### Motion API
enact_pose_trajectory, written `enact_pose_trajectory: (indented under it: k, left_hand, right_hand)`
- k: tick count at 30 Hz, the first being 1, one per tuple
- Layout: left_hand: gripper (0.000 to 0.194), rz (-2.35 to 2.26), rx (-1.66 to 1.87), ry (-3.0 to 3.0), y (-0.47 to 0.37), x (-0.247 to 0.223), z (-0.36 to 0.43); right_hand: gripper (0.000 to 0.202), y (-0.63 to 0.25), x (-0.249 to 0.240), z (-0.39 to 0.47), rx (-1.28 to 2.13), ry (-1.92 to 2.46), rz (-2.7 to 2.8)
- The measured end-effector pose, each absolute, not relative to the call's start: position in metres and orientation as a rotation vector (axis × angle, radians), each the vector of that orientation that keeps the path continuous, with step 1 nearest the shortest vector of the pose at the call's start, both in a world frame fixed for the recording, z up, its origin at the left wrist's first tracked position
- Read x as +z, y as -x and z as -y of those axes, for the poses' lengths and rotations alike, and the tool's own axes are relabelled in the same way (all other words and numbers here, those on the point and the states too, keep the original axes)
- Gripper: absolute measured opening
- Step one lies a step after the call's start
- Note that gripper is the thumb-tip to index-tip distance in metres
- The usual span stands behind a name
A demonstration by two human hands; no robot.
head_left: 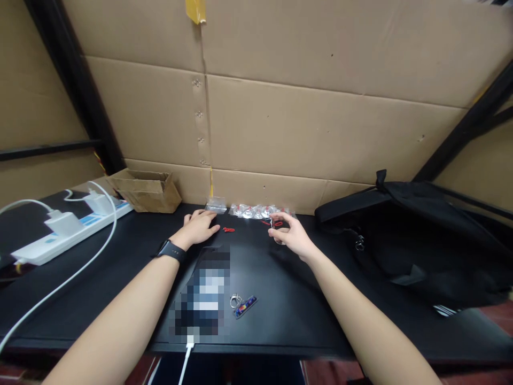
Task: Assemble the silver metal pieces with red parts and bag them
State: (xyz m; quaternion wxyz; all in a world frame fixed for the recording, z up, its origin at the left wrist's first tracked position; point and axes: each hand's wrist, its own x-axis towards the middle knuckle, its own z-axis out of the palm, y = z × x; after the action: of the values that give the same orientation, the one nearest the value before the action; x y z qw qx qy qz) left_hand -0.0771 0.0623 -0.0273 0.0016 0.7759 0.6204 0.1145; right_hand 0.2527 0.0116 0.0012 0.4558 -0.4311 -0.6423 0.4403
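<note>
My left hand (198, 227), with a black watch on its wrist, rests palm down on the black table with its fingers stretched out. Its fingertips are beside a clear plastic bag (217, 205). A small red cord (228, 230) lies just right of its thumb. My right hand (292, 235) is closed in a pinch, thumb against fingers, on a small shiny metal piece (272, 222) whose exact kind is too small to tell. Red cord shows close behind those fingers. Nearer to me lies a keychain (243, 306) with a silver ring and a colourful bar-shaped charm.
Small clear packets (252, 211) line the cardboard wall. A blurred-out phone (206, 294) with a white cable lies front centre. At left are a power strip (36, 251) with white plugs and an open cardboard box (150, 195). A black bag (425, 240) covers the right side.
</note>
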Motion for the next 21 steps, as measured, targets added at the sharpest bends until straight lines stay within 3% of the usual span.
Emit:
enact_pose_trajectory:
  k: [7,12,16,21]
  left_hand:
    - [0.044,-1.942,0.734,-2.51,0.077,-0.005,-0.049]
    - [0.035,-1.43,1.081,-2.605,0.056,0.021,-0.022]
    - [0.022,-0.993,1.06,-2.567,0.024,0.026,0.003]
    - [0.038,-0.911,0.869,-2.544,-0.006,0.017,0.019]
  right_hand:
    - [0.05,-0.257,0.006,-0.014,1.002,0.969,1.553]
    - [0.056,-0.26,0.007,-0.017,0.977,0.977,1.468]
    - [0.061,-0.265,0.009,-0.02,0.967,1.03,1.438]
    - [0.058,-0.269,0.009,-0.024,0.861,1.023,1.535]
